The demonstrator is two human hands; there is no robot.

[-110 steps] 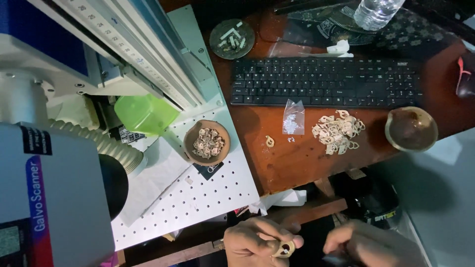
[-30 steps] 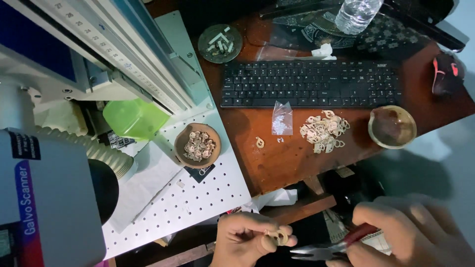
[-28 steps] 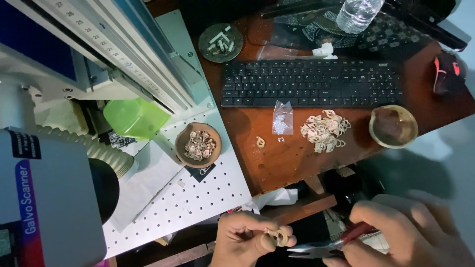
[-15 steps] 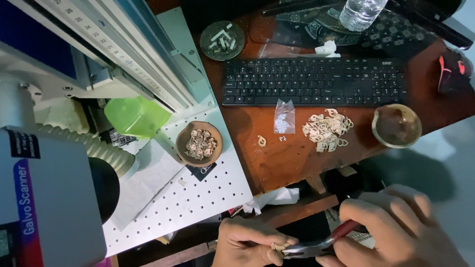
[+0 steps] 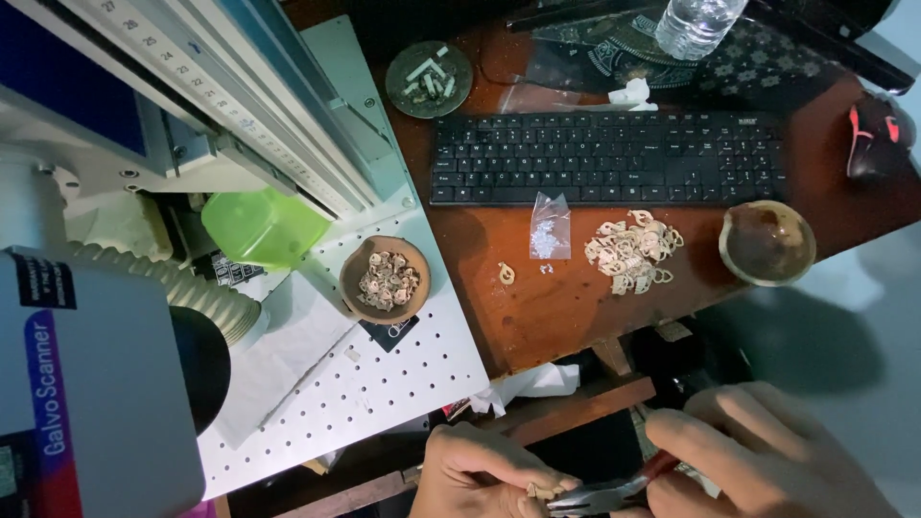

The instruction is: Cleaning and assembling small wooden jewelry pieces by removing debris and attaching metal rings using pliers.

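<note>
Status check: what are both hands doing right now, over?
Left hand pinches a small pale piece. Right hand grips red-handled pliers, tips at the piece. Nothing between them.

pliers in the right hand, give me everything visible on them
The pliers lie nearly level at the bottom edge of the head view, nose pointing left. The nose is slim, tapered grey metal; the handles show red grips, mostly hidden inside the right hand, which wraps them. The tips meet a small pale wooden piece pinched in the fingers of the left hand. Whether the tips are closed on it cannot be told. The pliers hang below the desk edge, touching no surface.
</note>
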